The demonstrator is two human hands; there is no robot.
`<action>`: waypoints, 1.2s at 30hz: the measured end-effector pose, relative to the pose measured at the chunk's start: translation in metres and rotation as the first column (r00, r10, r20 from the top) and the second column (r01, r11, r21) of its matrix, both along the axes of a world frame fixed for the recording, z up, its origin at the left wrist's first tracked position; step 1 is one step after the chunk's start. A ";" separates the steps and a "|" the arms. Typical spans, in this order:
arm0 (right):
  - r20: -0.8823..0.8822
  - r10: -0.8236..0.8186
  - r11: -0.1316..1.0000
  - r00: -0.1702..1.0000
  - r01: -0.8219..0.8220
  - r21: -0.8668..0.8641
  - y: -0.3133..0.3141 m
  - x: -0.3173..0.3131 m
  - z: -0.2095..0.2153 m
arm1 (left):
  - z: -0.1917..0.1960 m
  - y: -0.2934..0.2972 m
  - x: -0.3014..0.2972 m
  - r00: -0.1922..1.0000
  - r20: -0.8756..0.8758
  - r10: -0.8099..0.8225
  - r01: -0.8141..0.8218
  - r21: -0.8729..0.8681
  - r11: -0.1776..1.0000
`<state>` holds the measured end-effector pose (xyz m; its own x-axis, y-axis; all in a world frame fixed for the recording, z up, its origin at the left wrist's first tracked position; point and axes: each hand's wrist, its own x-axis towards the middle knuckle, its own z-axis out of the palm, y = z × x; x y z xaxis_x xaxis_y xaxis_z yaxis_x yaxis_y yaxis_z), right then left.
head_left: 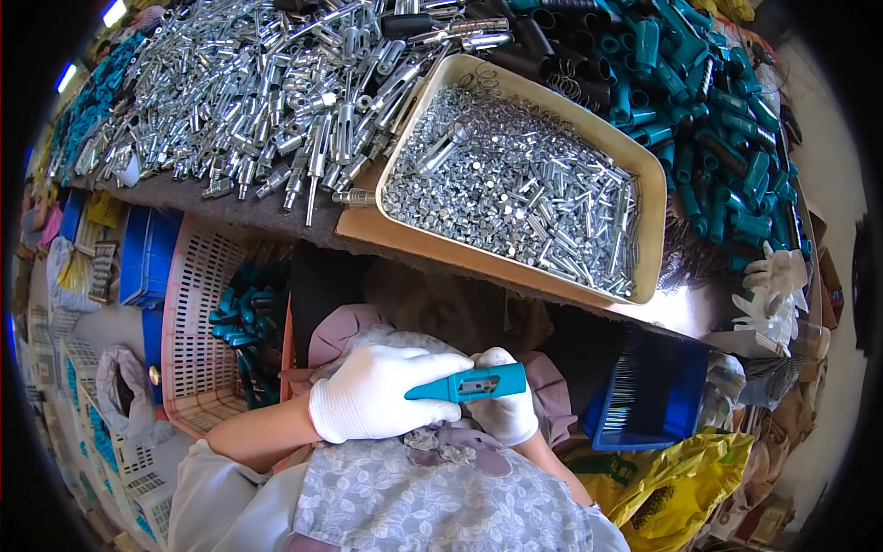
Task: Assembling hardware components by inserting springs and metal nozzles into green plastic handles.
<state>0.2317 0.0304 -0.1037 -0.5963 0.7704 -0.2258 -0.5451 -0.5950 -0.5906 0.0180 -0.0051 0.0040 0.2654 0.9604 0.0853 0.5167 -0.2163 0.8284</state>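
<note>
I see both gloved hands drawn in close to the body, low in the head view, just under the front edge of the workbench [276, 216]. The left hand [372, 396] comes in from the lower left on a bare forearm, knuckles up, its fingers curled shut around the near end of a teal handle [469, 383] that lies almost level, tilted slightly up toward the right. The right hand [506, 409] sits just behind and under the far end of that handle, fingers wrapped onto it too, so the piece is clamped between the two white gloves over the lap. A small metal window or insert shows on the handle's side between the hands. Above, on the bench, a beige tray [658, 198] holds a heap of small silver pins and sits apart from the hands. To its left lies a wide pile of metal tubes [267, 101], and to the right a pile of teal handles [727, 120] of the same colour. A pink perforated crate [198, 322] with more teal parts stands at my left, a blue bin [681, 391] at my right.
</note>
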 end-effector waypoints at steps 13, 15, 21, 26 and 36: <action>-0.015 0.090 0.994 0.996 -0.090 -0.066 0.000 0.000 -0.014 | -0.005 0.003 0.000 0.998 -0.050 -0.028 0.028 -0.008 1.000; -0.056 0.063 0.992 0.996 -0.069 -0.102 -0.002 -0.005 -0.010 | -0.004 0.005 -0.001 0.997 -0.065 -0.041 0.038 -0.036 0.999; -0.153 0.129 0.982 0.980 -0.148 -0.120 0.001 0.001 -0.016 | -0.009 0.008 0.003 0.999 -0.031 -0.041 0.041 0.003 0.999; -0.188 0.099 0.972 0.977 -0.135 -0.190 0.001 0.002 -0.018 | -0.006 0.009 0.004 0.991 -0.128 -0.043 0.041 -0.014 0.999; 0.367 0.203 0.921 0.908 -0.304 0.244 0.033 0.025 0.065 | -0.006 0.009 0.000 0.963 -0.267 -0.035 0.058 0.079 0.995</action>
